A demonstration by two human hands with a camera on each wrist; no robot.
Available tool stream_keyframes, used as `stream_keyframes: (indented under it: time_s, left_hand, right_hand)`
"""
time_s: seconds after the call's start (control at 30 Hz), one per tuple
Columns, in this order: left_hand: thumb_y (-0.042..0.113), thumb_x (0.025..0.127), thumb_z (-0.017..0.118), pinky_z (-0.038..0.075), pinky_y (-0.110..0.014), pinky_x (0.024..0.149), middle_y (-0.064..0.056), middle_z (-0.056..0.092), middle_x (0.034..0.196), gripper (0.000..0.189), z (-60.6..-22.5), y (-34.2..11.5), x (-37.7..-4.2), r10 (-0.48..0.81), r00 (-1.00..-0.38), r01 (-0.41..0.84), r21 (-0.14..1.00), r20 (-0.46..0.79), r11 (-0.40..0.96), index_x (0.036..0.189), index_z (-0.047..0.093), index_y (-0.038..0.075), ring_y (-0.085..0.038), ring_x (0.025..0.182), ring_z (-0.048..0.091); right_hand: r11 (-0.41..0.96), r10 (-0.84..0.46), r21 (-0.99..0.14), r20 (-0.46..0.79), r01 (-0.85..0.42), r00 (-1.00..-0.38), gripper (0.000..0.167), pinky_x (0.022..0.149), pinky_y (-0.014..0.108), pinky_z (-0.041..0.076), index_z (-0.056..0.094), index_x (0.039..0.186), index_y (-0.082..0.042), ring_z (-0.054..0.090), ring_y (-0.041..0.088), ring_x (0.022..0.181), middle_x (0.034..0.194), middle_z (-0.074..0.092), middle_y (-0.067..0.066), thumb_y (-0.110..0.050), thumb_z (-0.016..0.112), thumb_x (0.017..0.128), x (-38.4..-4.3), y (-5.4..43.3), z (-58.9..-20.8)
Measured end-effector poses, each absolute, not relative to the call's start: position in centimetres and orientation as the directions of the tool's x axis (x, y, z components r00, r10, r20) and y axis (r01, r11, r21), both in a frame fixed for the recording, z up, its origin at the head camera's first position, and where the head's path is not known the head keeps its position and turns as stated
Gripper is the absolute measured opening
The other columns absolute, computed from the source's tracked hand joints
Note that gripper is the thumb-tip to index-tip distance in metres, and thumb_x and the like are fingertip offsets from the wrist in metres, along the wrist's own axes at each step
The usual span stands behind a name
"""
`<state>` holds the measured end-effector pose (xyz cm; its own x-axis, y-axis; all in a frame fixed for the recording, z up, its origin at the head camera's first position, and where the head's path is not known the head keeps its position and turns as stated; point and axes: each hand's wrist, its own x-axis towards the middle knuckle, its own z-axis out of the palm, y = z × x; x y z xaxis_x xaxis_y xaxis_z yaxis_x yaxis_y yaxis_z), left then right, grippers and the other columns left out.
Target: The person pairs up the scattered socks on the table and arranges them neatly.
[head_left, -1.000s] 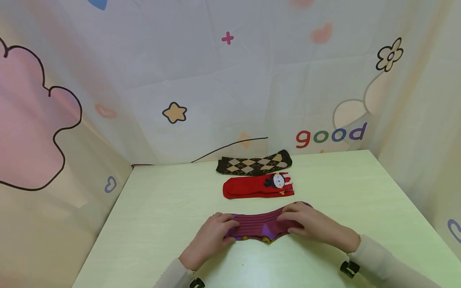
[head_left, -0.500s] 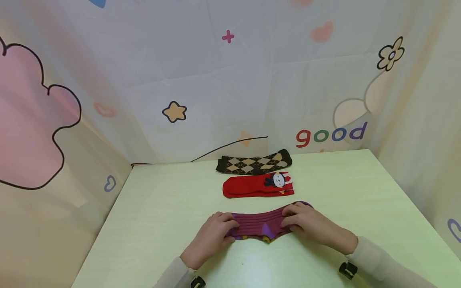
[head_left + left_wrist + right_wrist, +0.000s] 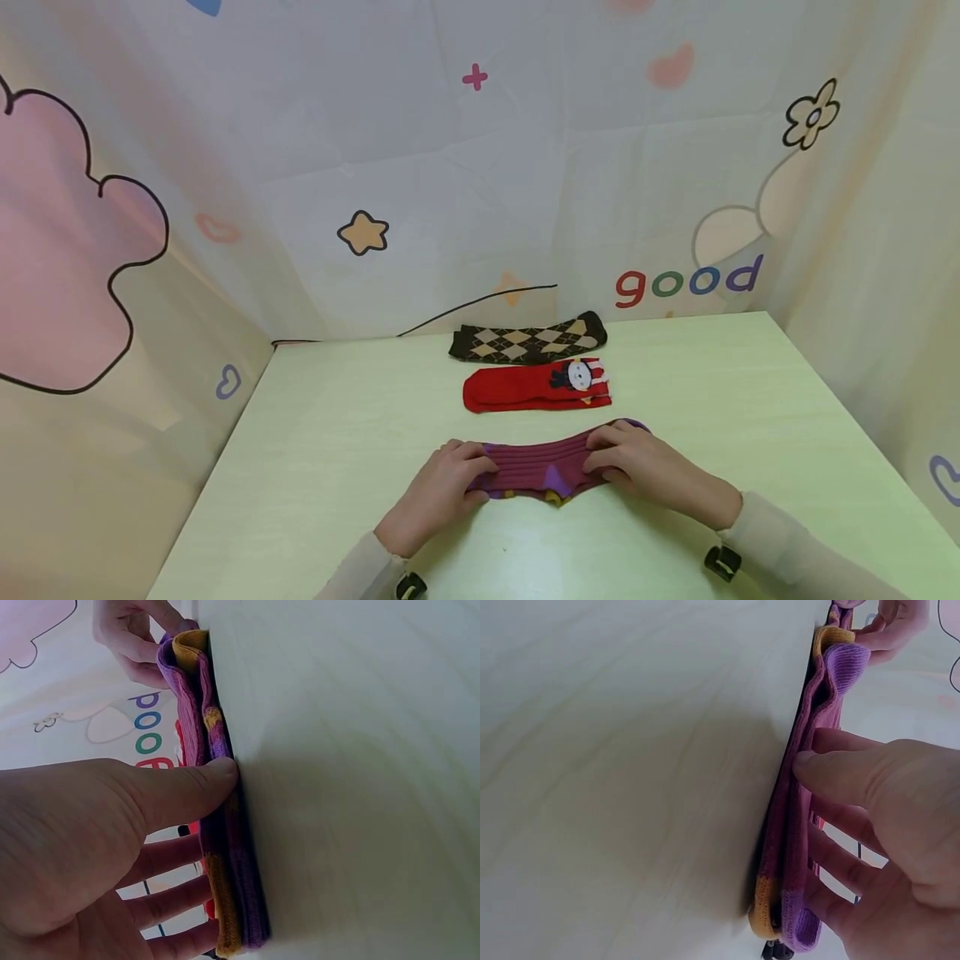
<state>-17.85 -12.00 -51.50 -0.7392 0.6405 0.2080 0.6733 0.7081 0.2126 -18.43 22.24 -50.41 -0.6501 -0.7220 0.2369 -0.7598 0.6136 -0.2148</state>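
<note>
Two ribbed maroon socks, with purple and mustard patches, lie flat one on the other near the middle of the table. My left hand rests on their left end, fingers on top and thumb along the near edge. On the right part, my right hand touches them the same way, its fingertips over the upper sock. The right wrist view shows the stacked edges, with the right thumb against the side. In the left wrist view the left thumb lies across the near edge.
Beyond the maroon pair lie red socks with a white cartoon face. Behind those are dark argyle socks, close to the back curtain. The pale table is bordered by printed curtains on its sides.
My right thumb has drawn in under the right hand, and that hand has shifted very slightly. The left hand and all the socks stay put.
</note>
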Motion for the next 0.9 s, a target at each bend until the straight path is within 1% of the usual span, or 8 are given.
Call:
stream_keyframes:
  time_s: [0.17, 0.43, 0.57, 0.73, 0.9]
  left_hand:
    - [0.018, 0.087, 0.084, 0.053, -0.041, 0.091, -0.002, 0.069, 0.121, 0.028, -51.5, -12.1, -18.3, 0.636, -0.752, 0.659, 0.237, 0.174, 0.714, 0.113, 0.077, 0.017, -0.023, 0.108, 0.060]
    - [0.019, 0.087, 0.084, 0.054, -0.043, 0.089, -0.004, 0.070, 0.122, 0.028, -51.7, -12.1, -19.4, 0.626, -0.762, 0.647, 0.255, 0.168, 0.719, 0.114, 0.077, 0.016, -0.024, 0.107, 0.061]
    - [0.016, 0.087, 0.084, 0.054, -0.043, 0.091, -0.005, 0.071, 0.121, 0.027, -51.4, -11.9, -20.1, 0.632, -0.756, 0.653, 0.253, 0.172, 0.713, 0.113, 0.077, 0.013, -0.025, 0.107, 0.062]
    - [0.010, 0.086, 0.084, 0.054, -0.040, 0.093, -0.006, 0.071, 0.116, 0.026, -50.9, -11.5, -20.9, 0.642, -0.746, 0.665, 0.233, 0.175, 0.709, 0.111, 0.077, 0.010, -0.026, 0.103, 0.064]
    - [0.008, 0.085, 0.084, 0.054, -0.040, 0.094, -0.005, 0.072, 0.112, 0.025, -50.9, -11.4, -21.5, 0.635, -0.751, 0.659, 0.249, 0.179, 0.709, 0.110, 0.077, 0.008, -0.025, 0.101, 0.065]
  right_hand:
    - [0.624, -0.714, -0.217, 0.231, -0.751, -0.661, 0.025, 0.087, 0.041, 0.056, 0.079, 0.100, -0.022, 0.059, 0.023, 0.103, 0.114, 0.068, 0.003, -0.002, 0.081, 0.085, -18.5, 22.2, -50.5]
    - [0.660, -0.692, -0.238, 0.177, -0.712, -0.700, 0.025, 0.090, 0.044, 0.056, 0.080, 0.102, -0.022, 0.059, 0.025, 0.107, 0.116, 0.068, 0.003, -0.003, 0.080, 0.087, -19.3, 22.1, -50.2]
    - [0.667, -0.687, -0.232, 0.177, -0.708, -0.705, 0.025, 0.091, 0.045, 0.056, 0.080, 0.103, -0.022, 0.060, 0.025, 0.108, 0.116, 0.069, 0.004, -0.002, 0.079, 0.088, -19.9, 22.1, -50.1]
    - [0.676, -0.679, -0.222, 0.185, -0.703, -0.711, 0.025, 0.091, 0.046, 0.057, 0.080, 0.103, -0.020, 0.061, 0.026, 0.108, 0.116, 0.069, 0.005, -0.001, 0.079, 0.087, -20.6, 22.1, -50.2]
    - [0.671, -0.683, -0.214, 0.195, -0.710, -0.704, 0.025, 0.091, 0.046, 0.057, 0.080, 0.103, -0.018, 0.062, 0.028, 0.108, 0.115, 0.070, 0.007, 0.000, 0.079, 0.087, -21.3, 21.9, -50.3]
